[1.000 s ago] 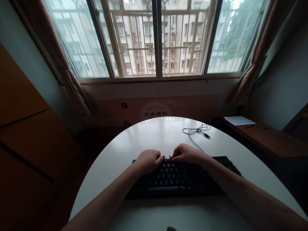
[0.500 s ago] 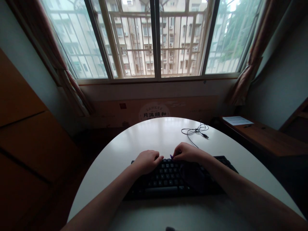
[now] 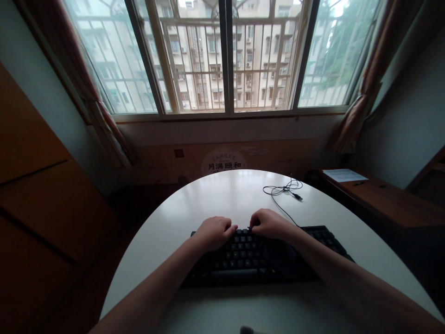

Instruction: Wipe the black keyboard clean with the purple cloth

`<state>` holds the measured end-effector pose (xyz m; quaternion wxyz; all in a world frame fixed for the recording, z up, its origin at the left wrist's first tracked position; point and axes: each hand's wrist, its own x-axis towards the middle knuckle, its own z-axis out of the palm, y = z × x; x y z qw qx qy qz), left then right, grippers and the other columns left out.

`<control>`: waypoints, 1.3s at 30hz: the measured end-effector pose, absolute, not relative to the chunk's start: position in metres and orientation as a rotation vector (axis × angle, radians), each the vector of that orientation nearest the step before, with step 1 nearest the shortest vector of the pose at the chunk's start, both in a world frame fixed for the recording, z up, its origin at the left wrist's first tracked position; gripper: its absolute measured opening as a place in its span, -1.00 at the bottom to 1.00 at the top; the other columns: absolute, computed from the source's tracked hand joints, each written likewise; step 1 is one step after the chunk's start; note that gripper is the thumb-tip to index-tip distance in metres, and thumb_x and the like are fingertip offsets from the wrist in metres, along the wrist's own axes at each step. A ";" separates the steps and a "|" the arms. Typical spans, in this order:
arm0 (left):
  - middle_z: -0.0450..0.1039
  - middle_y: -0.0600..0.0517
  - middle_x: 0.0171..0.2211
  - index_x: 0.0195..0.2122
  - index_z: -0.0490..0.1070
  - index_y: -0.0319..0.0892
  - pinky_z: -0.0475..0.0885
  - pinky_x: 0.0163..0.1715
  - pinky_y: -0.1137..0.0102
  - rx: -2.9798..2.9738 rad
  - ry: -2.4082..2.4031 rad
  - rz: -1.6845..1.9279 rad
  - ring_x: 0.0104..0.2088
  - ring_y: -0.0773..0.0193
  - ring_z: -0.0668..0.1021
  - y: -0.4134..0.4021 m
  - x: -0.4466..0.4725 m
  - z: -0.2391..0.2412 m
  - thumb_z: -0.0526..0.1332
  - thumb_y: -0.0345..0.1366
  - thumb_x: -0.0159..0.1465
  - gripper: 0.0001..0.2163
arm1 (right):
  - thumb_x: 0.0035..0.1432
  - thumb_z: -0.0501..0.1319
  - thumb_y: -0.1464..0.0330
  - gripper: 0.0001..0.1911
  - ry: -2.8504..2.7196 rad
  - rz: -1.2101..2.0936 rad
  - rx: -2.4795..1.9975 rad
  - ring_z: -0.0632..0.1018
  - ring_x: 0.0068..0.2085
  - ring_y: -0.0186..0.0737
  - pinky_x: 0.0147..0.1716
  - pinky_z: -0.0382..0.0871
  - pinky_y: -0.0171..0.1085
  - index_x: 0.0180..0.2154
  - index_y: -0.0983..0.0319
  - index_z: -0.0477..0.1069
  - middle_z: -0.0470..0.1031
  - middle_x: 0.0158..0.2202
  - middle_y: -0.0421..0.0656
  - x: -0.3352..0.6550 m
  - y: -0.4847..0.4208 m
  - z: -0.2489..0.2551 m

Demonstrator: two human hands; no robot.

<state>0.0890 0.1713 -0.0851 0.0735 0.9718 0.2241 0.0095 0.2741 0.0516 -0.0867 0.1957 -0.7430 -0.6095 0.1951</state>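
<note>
A black keyboard (image 3: 236,273) lies on the white round table, its keys facing up. My left hand (image 3: 216,232) is at the far left part of its back edge, fingers curled over that edge and thumb along the top row. Close by on the right, my right hand (image 3: 269,223) is closed in a pinch at the back row of keys. A bit of purple shows at its fingertips. Dark purple material, apparently a cloth (image 3: 283,257), hangs below this hand over the keyboard's right half. My right forearm hides part of the keys.
A thin black cable (image 3: 283,189) with a USB plug lies coiled behind the keyboard on the white table (image 3: 146,246). A dark-tipped object (image 3: 246,330), partly cut off, is at the near edge of view. A paper sheet (image 3: 344,175) rests on a brown side table.
My right hand has lowered slightly toward the keys, and less purple shows at its fingertips. More cable is visible beyond the wrist. My left hand stays in place on the keyboard.
</note>
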 end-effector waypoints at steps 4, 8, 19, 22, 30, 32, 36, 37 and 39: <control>0.55 -0.06 -0.33 -0.38 0.47 -0.13 0.28 -0.41 0.34 2.930 0.663 0.036 -0.34 0.13 0.52 0.172 0.089 -0.086 -0.09 0.01 0.35 -0.56 | -0.08 0.19 0.38 -0.74 -1.690 0.537 -2.078 0.55 -0.36 -0.24 -0.40 0.28 -0.36 -0.34 0.23 0.61 0.62 -0.36 -0.12 0.275 0.053 -0.090; 0.55 -0.05 -0.33 -0.38 0.47 -0.13 0.28 -0.41 0.35 2.922 0.677 0.031 -0.34 0.14 0.52 0.171 0.088 -0.085 -0.09 0.02 0.35 -0.55 | -0.13 0.18 0.42 -0.69 -1.740 0.688 -2.042 0.55 -0.36 -0.25 -0.44 0.29 -0.39 -0.30 0.22 0.60 0.61 -0.35 -0.16 0.279 0.053 -0.084; 0.55 -0.05 -0.33 -0.39 0.47 -0.12 0.29 -0.40 0.33 2.941 0.661 0.046 -0.34 0.13 0.53 0.173 0.090 -0.090 -0.08 0.01 0.35 -0.56 | -0.10 0.27 0.35 -0.70 -1.685 0.866 -1.995 0.55 -0.36 -0.23 -0.36 0.33 -0.37 -0.26 0.21 0.64 0.63 -0.35 -0.18 0.291 0.053 -0.077; 0.55 -0.06 -0.32 -0.38 0.47 -0.12 0.30 -0.39 0.32 2.936 0.666 0.040 -0.33 0.13 0.53 0.173 0.090 -0.089 -0.08 0.02 0.34 -0.56 | -0.11 0.26 0.38 -0.71 -1.649 0.802 -2.041 0.55 -0.37 -0.24 -0.38 0.32 -0.37 -0.28 0.22 0.65 0.63 -0.38 -0.16 0.286 0.053 -0.079; 0.55 -0.06 -0.32 -0.38 0.47 -0.12 0.30 -0.40 0.33 2.923 0.681 0.025 -0.32 0.13 0.53 0.171 0.088 -0.085 -0.09 0.02 0.34 -0.55 | -0.09 0.22 0.39 -0.71 -1.630 0.671 -2.078 0.55 -0.37 -0.24 -0.42 0.30 -0.38 -0.29 0.24 0.65 0.63 -0.39 -0.13 0.282 0.053 -0.080; 0.55 -0.06 -0.33 -0.38 0.47 -0.13 0.30 -0.41 0.33 2.922 0.677 0.024 -0.33 0.13 0.53 0.172 0.088 -0.085 -0.09 0.02 0.34 -0.55 | -0.10 0.25 0.37 -0.70 -1.673 0.763 -2.050 0.56 -0.37 -0.22 -0.42 0.32 -0.37 -0.27 0.23 0.65 0.63 -0.38 -0.14 0.284 0.052 -0.076; 0.55 -0.06 -0.32 -0.39 0.47 -0.13 0.29 -0.42 0.32 2.912 0.676 0.028 -0.33 0.12 0.53 0.172 0.089 -0.086 -0.10 0.03 0.34 -0.54 | -0.12 0.28 0.38 -0.69 -1.745 0.854 -1.973 0.57 -0.35 -0.21 -0.37 0.36 -0.36 -0.26 0.19 0.64 0.64 -0.34 -0.17 0.288 0.050 -0.071; 0.55 -0.06 -0.31 -0.38 0.47 -0.13 0.30 -0.41 0.32 2.905 0.678 0.026 -0.32 0.12 0.53 0.172 0.089 -0.086 -0.10 0.04 0.34 -0.53 | -0.12 0.28 0.38 -0.70 -1.753 0.835 -1.963 0.57 -0.35 -0.21 -0.36 0.37 -0.36 -0.27 0.20 0.64 0.64 -0.34 -0.17 0.288 0.050 -0.072; 0.55 -0.07 -0.31 -0.37 0.47 -0.13 0.31 -0.40 0.32 2.894 0.680 0.022 -0.32 0.12 0.52 0.172 0.089 -0.086 -0.11 0.05 0.34 -0.52 | -0.12 0.28 0.38 -0.72 -1.764 0.798 -1.947 0.57 -0.35 -0.20 -0.35 0.37 -0.35 -0.29 0.21 0.64 0.64 -0.34 -0.17 0.290 0.050 -0.075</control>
